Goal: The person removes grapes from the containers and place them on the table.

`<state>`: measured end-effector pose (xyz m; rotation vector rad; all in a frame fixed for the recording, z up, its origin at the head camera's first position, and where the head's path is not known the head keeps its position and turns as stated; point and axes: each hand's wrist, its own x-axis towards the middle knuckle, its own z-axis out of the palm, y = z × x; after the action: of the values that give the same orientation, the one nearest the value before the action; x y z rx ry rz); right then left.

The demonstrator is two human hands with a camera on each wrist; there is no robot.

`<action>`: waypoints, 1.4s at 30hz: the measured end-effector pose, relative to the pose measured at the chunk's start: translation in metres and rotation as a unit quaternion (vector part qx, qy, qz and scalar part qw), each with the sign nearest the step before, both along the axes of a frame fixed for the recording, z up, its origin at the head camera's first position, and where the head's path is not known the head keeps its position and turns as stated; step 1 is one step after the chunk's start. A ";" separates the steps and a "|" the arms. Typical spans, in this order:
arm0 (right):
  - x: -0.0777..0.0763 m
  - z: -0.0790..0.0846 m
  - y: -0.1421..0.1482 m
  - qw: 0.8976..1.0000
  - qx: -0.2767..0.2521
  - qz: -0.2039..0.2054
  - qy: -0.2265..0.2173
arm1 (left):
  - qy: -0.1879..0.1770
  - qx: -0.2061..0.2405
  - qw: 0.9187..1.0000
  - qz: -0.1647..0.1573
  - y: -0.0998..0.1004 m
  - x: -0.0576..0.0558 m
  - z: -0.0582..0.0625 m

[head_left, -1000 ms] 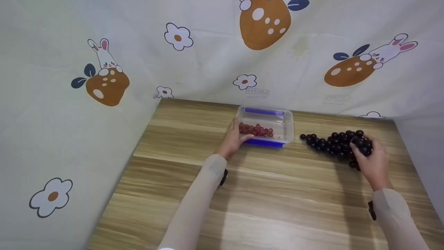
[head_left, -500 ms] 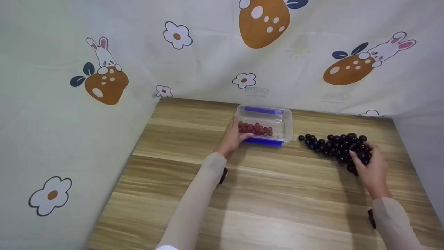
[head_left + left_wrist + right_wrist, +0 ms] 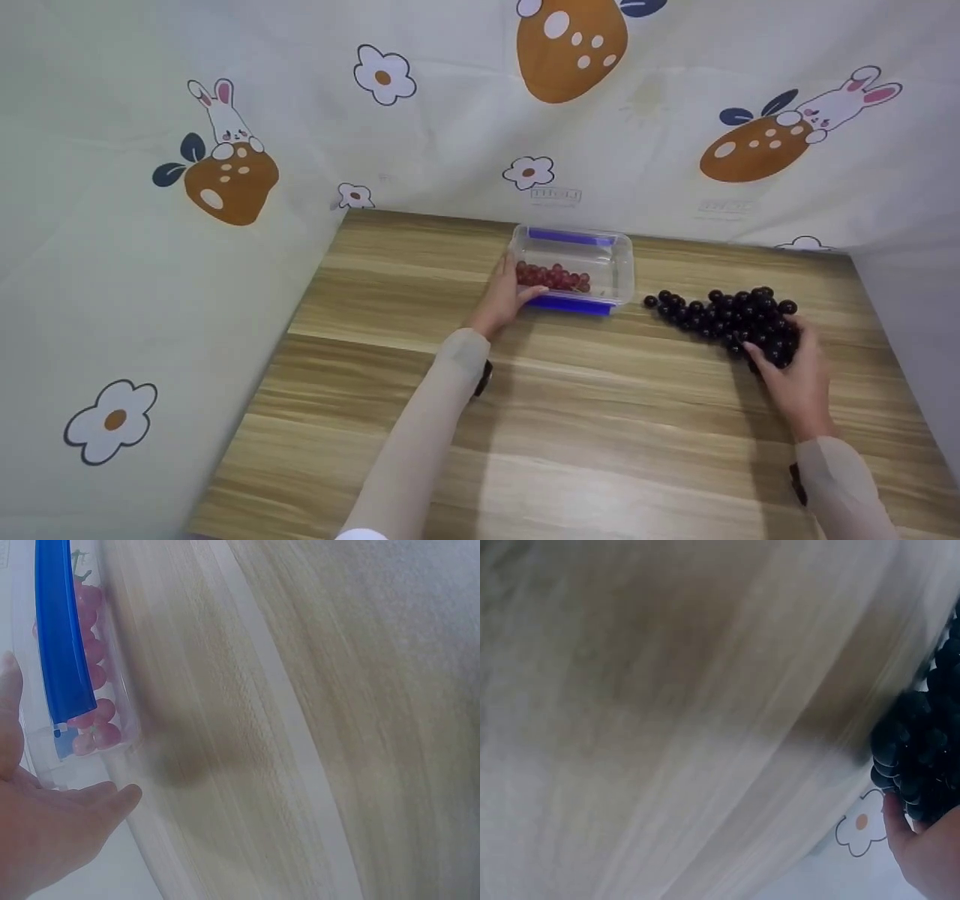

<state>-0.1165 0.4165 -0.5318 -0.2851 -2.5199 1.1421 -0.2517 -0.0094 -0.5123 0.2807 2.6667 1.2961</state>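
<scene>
While the red grapes (image 3: 556,278) are inside the clear box (image 3: 624,271), over towards its eight o'clock side, the black grapes (image 3: 720,315) lie outside it on the wooden surface (image 3: 570,405). That looks partway along to me: one bunch in, one bunch out, and no lid across the top of the box, whose blue clip (image 3: 570,305) shows on the near side.

Taking noon as straight away from the person, the black bunch sits between three and four o'clock of the box, a little apart from it. Its near right end is in the right hand (image 3: 804,375), thumb one side and fingers curled round the other, so most of the bunch stretches off towards ten o'clock of that hand. I can't tell whether the held end is lifted.

Over at the box, the left hand (image 3: 501,300) rests round the near left corner, fingers fairly straight and thumb spread apart, with the red bunch at about two o'clock from it.
</scene>
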 end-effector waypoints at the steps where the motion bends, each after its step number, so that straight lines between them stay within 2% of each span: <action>1: 0.000 0.000 0.000 1.000 0.000 0.000 0.002 | -0.002 -0.001 1.000 0.000 0.000 0.000 0.000; 15: 0.006 -0.002 -0.004 0.999 0.014 -0.019 0.024 | -0.025 0.001 1.000 0.003 0.000 0.002 0.001; 21: 0.005 0.005 -0.008 0.999 0.031 -0.028 0.020 | -0.014 0.001 1.000 0.004 0.000 0.001 0.001; 33: -0.002 0.019 -0.018 0.994 0.112 0.007 0.016 | -0.018 -0.008 1.000 0.001 0.000 0.000 0.000; 42: -0.016 0.029 -0.029 0.985 0.138 0.055 0.088 | -0.016 -0.014 1.000 -0.003 0.000 0.002 0.002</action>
<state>-0.1324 0.3874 -0.5026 0.0274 -2.5188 0.8021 -0.2500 -0.0097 -0.5103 0.2614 2.6527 1.2494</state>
